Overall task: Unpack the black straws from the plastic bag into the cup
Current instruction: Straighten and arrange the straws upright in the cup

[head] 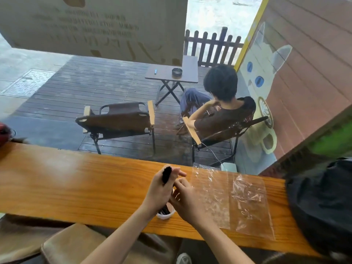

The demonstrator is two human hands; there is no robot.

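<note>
My left hand is wrapped around a bundle of black straws, whose tops stick out above my fist. Their lower ends reach down into a white cup near the front edge of the wooden counter. My right hand is cupped against the left hand and the straws, just over the cup; whether it grips them is hidden. The clear plastic bag lies flat and crumpled on the counter to the right of my hands.
A black bag rests on the counter's right end. Beyond the counter, on the dark deck, stand a folding chair, a small table, and a seated person. A brown stool sits below the counter.
</note>
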